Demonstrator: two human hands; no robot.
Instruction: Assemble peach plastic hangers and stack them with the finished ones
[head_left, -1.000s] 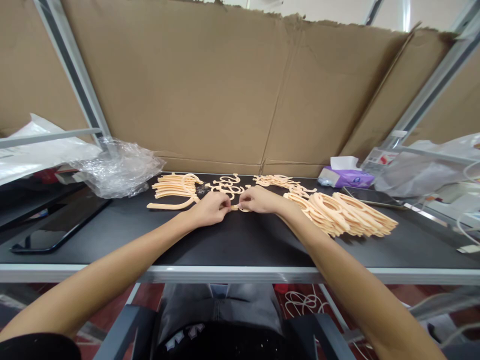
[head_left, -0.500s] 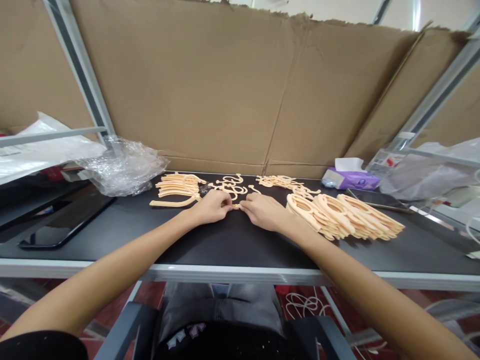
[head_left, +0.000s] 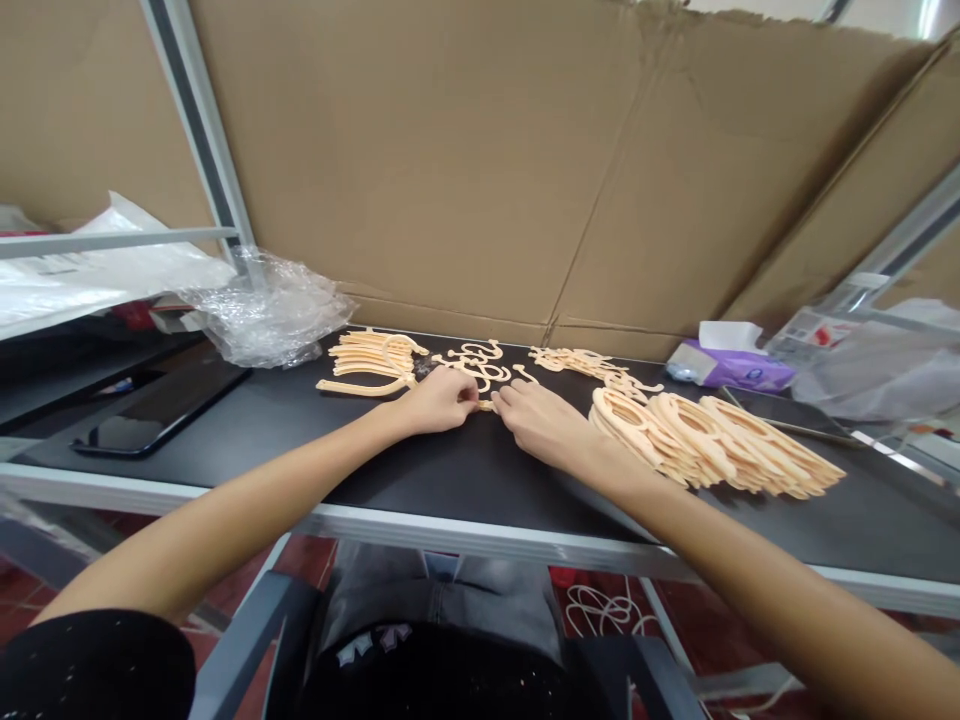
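Note:
Between my two hands, low over the black tabletop [head_left: 450,480], is a small pale peach plastic piece [head_left: 485,406]; its full shape is hidden by my fingers. My left hand [head_left: 444,400] is closed, pinching the left end of this piece. At the right end, the fingers of my right hand [head_left: 534,420] are closed on it too. Just behind the hands lie loose curved, hook-like pieces [head_left: 476,352] of the same colour. A pile of curved arm-shaped pieces [head_left: 367,355] sits to the left, with one long piece [head_left: 360,388] in front.
Stacks of flat looped pieces [head_left: 705,440] lie right of my right forearm. More thin pieces [head_left: 574,362] are behind. A purple tissue pack [head_left: 739,365], crumpled clear plastic [head_left: 274,310] and a dark flat panel [head_left: 157,400] flank the work area. Cardboard [head_left: 420,150] stands along the back.
The camera view has turned and tilted slightly, so everything is shifted in the picture. Both hands stay pinched on the small piece, with hardly any movement relative to the table.

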